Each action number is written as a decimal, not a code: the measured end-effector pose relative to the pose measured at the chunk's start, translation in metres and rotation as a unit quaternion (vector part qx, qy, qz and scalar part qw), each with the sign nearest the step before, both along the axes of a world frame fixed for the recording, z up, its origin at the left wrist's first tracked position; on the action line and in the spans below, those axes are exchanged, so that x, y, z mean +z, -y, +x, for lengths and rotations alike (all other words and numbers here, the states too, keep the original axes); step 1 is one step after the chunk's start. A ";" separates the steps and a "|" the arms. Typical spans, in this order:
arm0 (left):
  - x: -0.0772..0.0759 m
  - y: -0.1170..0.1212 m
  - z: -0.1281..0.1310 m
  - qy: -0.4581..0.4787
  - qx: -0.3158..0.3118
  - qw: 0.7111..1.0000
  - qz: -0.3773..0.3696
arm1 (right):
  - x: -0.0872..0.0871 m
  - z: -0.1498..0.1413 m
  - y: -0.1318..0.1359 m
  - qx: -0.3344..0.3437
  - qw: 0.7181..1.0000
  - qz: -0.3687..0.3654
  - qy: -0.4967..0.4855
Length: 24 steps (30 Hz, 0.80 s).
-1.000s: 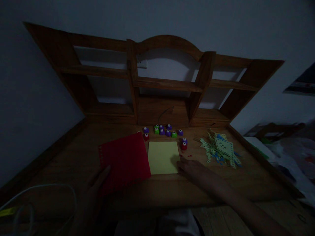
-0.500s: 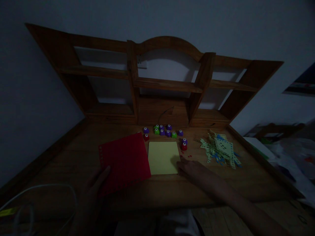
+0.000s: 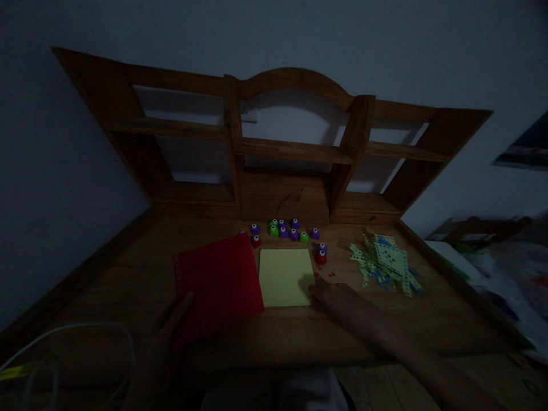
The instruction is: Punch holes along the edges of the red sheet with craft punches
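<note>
A red sheet with small holes along its left and lower edges is held at its lower left by my left hand, thumb on top. It is tilted and overlaps the left edge of a pale yellow square sheet or pad lying on the desk. At the lower right edge of the yellow square is my right hand, its fingers bent together and pointing down. Whether anything small is between those fingertips cannot be made out. A few tiny red bits lie just beyond this hand.
Several purple, green and red eye-shaped pieces stand behind the yellow square. On the right lies a pile of pale green punched parts with blue bits. A wooden shelf unit rises at the back. A white cable loops at the lower left.
The whole view has shifted slightly. The left hand keeps its hold on the red sheet, and the right hand stays at the yellow square's edge with hardly any movement.
</note>
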<state>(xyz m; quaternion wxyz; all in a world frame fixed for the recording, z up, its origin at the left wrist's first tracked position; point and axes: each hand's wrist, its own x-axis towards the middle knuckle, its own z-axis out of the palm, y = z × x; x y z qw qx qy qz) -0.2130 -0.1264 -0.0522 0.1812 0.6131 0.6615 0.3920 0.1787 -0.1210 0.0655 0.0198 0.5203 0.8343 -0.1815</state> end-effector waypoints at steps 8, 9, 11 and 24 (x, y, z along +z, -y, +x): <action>0.000 -0.001 0.000 -0.003 -0.002 1.000 0.016 | 0.000 0.000 -0.002 0.016 1.000 -0.020 0.001; -0.001 -0.001 -0.001 0.000 -0.003 1.000 0.011 | -0.001 -0.001 -0.002 0.019 1.000 -0.012 0.005; -0.001 -0.001 -0.001 0.008 -0.006 1.000 -0.001 | -0.004 -0.001 -0.001 0.020 1.000 0.003 0.016; 0.046 0.002 0.034 0.158 0.094 0.982 -0.038 | 0.104 -0.012 0.026 0.030 0.976 0.142 -0.163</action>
